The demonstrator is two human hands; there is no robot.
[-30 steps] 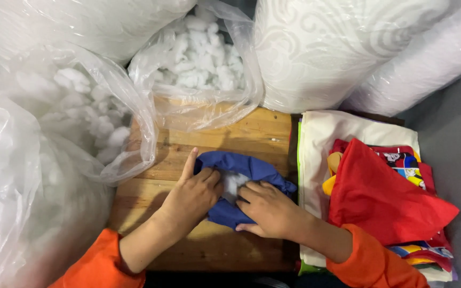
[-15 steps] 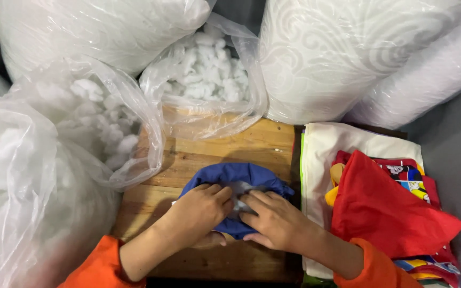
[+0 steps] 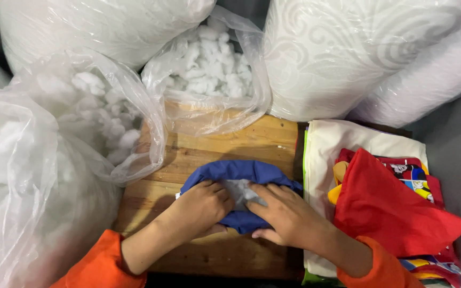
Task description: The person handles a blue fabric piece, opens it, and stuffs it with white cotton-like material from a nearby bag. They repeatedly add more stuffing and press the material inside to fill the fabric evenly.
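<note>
Pressing both hands, left hand [image 3: 201,205] and right hand [image 3: 286,216], fingers curled onto the blue fabric cover [image 3: 238,176] mid-bench, you risk white stuffing [image 3: 244,192] squeezing out of its opening if your grip loosens.

Wooden plank surface [image 3: 230,144], a bit scuffed. Sitting right on it: blue fabric pouch [image 3: 241,176] in the middle, open plastic bag of white stuffing [image 3: 209,80] at the far edge, another stuffing bag [image 3: 97,122] spilling over the left side. Cloth pile [image 3: 390,208] just beside the right edge.
</note>
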